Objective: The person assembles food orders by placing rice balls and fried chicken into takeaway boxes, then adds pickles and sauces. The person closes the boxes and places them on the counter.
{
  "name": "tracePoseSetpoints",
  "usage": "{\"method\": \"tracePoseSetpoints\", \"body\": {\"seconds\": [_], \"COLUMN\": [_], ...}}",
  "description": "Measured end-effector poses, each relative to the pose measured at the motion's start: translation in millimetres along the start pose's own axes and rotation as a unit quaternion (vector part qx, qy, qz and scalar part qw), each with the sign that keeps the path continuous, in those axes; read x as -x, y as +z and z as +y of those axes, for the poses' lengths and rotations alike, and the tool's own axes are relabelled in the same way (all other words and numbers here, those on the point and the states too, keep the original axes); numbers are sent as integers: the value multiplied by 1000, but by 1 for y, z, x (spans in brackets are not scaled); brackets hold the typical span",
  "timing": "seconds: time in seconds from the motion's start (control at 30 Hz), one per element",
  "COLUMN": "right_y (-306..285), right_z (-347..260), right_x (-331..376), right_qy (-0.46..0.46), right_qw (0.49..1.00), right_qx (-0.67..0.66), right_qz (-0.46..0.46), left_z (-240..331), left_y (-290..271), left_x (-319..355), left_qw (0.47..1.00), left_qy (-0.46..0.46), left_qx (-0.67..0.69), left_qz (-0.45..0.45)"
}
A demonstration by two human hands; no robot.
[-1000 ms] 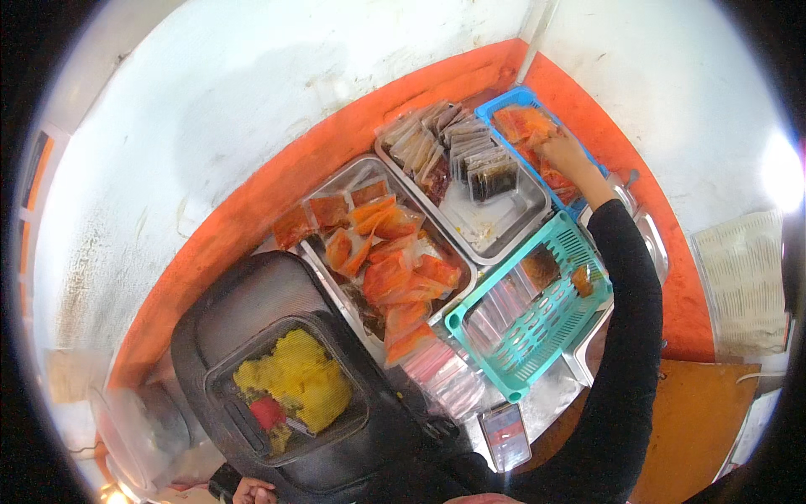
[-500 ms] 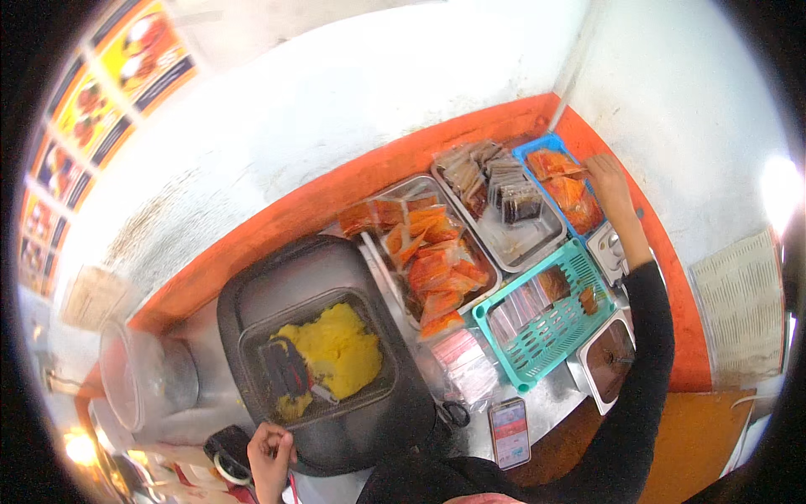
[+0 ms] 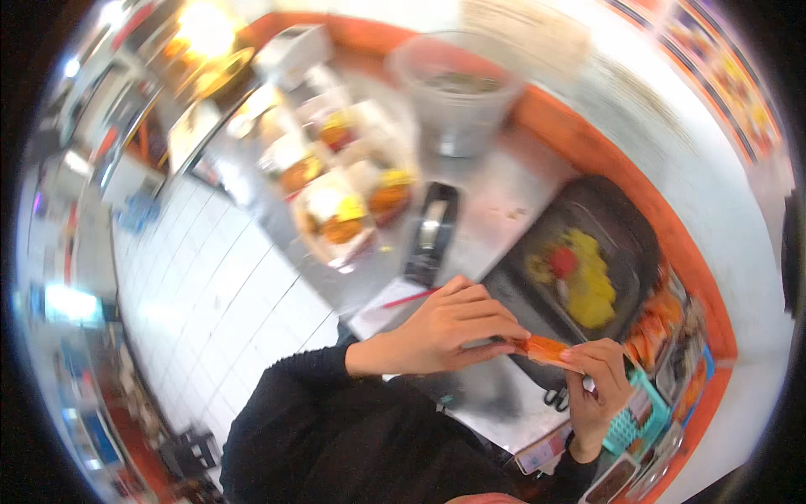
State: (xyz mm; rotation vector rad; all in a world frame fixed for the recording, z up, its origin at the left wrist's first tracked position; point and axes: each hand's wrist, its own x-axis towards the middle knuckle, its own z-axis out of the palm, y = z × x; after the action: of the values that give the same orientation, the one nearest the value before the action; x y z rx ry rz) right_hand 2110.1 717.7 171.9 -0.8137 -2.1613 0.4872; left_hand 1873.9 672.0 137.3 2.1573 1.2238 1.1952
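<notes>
A small clear packet with orange filling (image 3: 544, 348) is stretched between my two hands. My left hand (image 3: 457, 326) pinches its left end, and my right hand (image 3: 599, 378) grips the other end with thumb and fingers. Just beyond the packet lies the black rectangular cooker (image 3: 525, 290), which holds yellow food (image 3: 589, 290) and a red-tipped utensil (image 3: 562, 262). Close to my right hand, more orange packets (image 3: 653, 323) lie in a tray, partly covered from view.
Open food boxes (image 3: 336, 220) with yellow and orange contents stand at the left of the counter, by a clear bucket (image 3: 457, 92). A turquoise basket (image 3: 642, 420), a phone (image 3: 541, 454) and scissors (image 3: 556, 399) lie at the right. Tiled floor (image 3: 218, 277) shows at the left.
My right hand has come from the blue tray to the front of the cooker with an orange packet. My left hand has taken hold of it too. The view has swung left.
</notes>
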Motion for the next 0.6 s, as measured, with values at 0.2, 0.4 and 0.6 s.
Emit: {"method": "tracePoseSetpoints", "body": {"seconds": [0.2,0.4,0.6], "right_y": [180,334,416], "right_z": [-114,-211,-260], "right_x": [-58,-124,-159], "right_qy": [-33,-7,27], "right_qw": [990,977,980], "right_qx": [-124,-166,-173], "right_qz": [-56,-133,-92], "left_z": [-47,-102,-160], "left_y": [-165,-314,-383], "left_x": [137,229,279], "left_qw": [974,947,921], "left_qy": [-166,-246,-296], "left_qx": [134,170,220], "left_qz": [81,116,126]}}
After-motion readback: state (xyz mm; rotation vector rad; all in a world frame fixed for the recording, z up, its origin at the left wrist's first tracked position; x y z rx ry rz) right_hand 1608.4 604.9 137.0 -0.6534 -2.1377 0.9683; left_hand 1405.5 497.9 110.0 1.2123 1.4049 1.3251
